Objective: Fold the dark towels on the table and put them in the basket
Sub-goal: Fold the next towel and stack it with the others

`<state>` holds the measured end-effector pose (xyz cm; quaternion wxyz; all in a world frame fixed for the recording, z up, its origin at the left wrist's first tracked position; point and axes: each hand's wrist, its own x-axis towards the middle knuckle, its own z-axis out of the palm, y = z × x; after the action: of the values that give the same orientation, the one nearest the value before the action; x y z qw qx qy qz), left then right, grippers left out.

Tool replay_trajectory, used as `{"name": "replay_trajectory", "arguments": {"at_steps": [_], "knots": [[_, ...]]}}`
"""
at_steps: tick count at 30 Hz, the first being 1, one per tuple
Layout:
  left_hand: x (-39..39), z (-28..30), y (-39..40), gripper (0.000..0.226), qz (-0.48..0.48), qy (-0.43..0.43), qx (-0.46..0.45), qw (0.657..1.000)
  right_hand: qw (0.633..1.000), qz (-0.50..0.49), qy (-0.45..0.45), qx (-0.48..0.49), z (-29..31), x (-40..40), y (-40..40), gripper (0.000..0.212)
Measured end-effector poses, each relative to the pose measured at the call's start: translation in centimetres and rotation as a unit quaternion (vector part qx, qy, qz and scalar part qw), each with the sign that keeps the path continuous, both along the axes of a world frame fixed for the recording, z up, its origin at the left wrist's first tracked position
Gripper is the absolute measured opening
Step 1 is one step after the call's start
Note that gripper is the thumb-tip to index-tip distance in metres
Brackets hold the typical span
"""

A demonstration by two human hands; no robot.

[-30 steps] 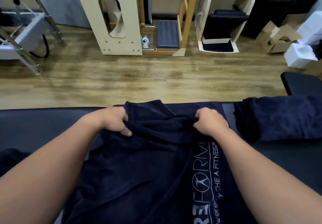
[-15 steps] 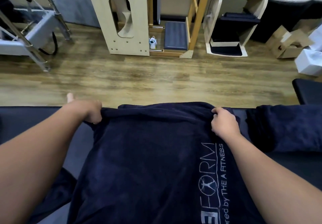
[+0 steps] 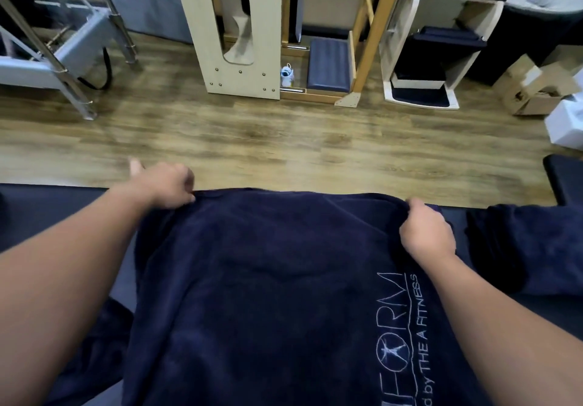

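Note:
A dark navy towel [image 3: 277,295] with pale printed lettering on its right side lies spread over the black table [image 3: 47,213] in front of me. My left hand [image 3: 164,186] pinches its far left corner near the table's far edge, with one finger sticking out. My right hand [image 3: 426,232] grips the far right corner. The far edge of the towel runs taut between the two hands. A second dark towel [image 3: 523,244] lies bunched on the table to the right. No basket is in view.
Beyond the table is a wooden floor [image 3: 284,140]. Pale wooden exercise equipment [image 3: 233,26] and a white shelf unit [image 3: 441,42] stand at the back. A metal frame [image 3: 63,52] is at the back left. Cardboard boxes [image 3: 536,86] sit at the far right.
Both hands have moved apart along the towel's far edge, from its bunched middle out to the corners. The towel has been pulled flat and wide.

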<state>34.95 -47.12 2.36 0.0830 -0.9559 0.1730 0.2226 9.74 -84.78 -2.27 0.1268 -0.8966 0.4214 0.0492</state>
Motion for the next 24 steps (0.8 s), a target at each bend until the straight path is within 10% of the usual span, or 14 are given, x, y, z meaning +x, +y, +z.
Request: {"name": "replay_trajectory", "arguments": {"at_steps": [4,7,11,14,24], "knots": [[-4.2,-2.6,-1.8,0.078,0.003,0.045,-0.013,0.999,0.998,-0.047,0.011,0.030,-0.2,0.9,-1.0,0.050],[-8.9,-3.7,-4.4,0.087,-0.082,-0.023,-0.046,0.995,0.992,-0.091,0.019,0.088,0.2,1.5,-1.5,0.031],[-12.9,-5.8,-7.2,0.111,-0.044,0.123,-0.046,0.990,0.962,-0.183,-0.051,0.194,0.7,1.7,-2.3,0.010],[-13.1,-6.4,-7.4,0.117,-0.022,0.125,-0.046,0.991,0.970,-0.191,-0.115,0.093,1.5,2.4,-4.0,0.021],[-13.2,-6.4,-7.8,0.120,-0.008,0.114,-0.032,0.993,0.992,0.090,0.081,0.022,-0.5,2.6,3.8,0.052]]}}
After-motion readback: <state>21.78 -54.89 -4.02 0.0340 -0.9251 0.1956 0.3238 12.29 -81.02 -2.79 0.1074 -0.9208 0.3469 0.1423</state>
